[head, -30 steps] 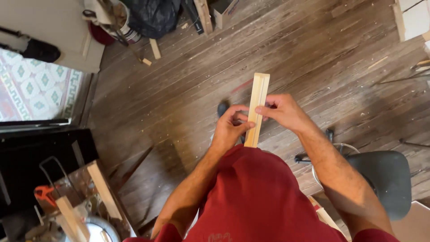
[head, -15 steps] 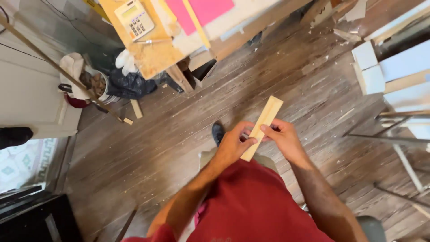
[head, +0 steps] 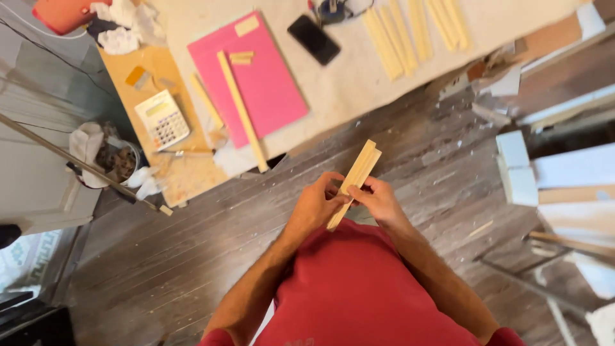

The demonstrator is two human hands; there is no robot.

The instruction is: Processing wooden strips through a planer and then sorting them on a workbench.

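At the far left a bucket (head: 118, 161) full of rags and debris stood on the dark plank floor (head: 192, 256), with a thin rod leaning past it. Just to its right a calculator (head: 162, 119) lay on the bare wooden end of the workbench (head: 176, 176). Further right, a pink board (head: 269, 83) rested on the pale bench cover, and a long wooden strip (head: 242, 110) lay across it, reaching down to the bench edge. A black phone (head: 313, 39) sat beside the top of the pink board, and a row of pale wood slats (head: 410, 29) lay near the bench's far side.

Below the bench, in front of the person's red shirt (head: 359, 288), the left hand (head: 317, 206) was closed around the lower half of a small bundle of wooden strips (head: 356, 179), its fingers curled over the near face. The right hand (head: 379, 200) gripped the same bundle from the other side, thumb and fingers pinching it about midway. The bundle was tilted, its upper end pointing up and to the right, held above the floor and apart from the bench.

At the right, white blocks (head: 516, 168) and boards sat on a rack, well apart from the hands
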